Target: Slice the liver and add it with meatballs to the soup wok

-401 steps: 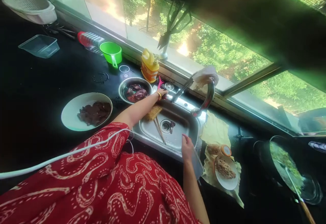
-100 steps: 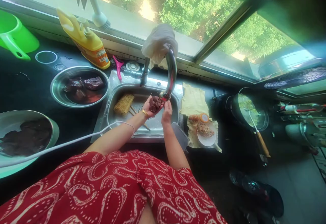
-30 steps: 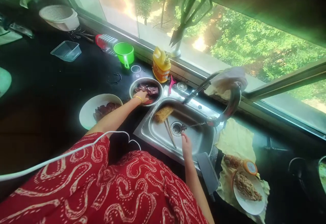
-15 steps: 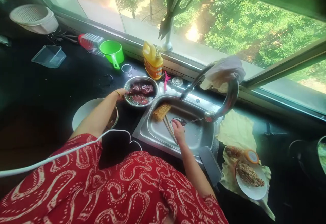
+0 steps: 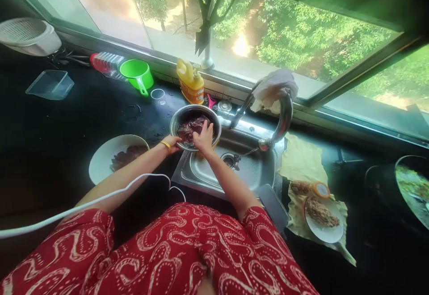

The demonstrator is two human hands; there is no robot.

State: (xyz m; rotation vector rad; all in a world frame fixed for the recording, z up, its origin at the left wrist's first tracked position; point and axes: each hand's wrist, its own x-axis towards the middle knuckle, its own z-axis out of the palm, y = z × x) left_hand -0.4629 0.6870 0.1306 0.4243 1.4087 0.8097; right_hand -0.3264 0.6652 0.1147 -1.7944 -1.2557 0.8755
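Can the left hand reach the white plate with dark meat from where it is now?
Probably yes. The left hand grips the rim of the steel bowl, and the white plate lies close beside that forearm on the dark counter, with nothing between them. It would first have to release the bowl.

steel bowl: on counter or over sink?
Over the sink: steel bowl overhangs its corner, left hand at the rim, right hand inside.

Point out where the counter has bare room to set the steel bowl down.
Bare counter lies between the clear tub, green cup and white plate. Crowded: the sink, where both hands hold the steel bowl, and the plate right of it.
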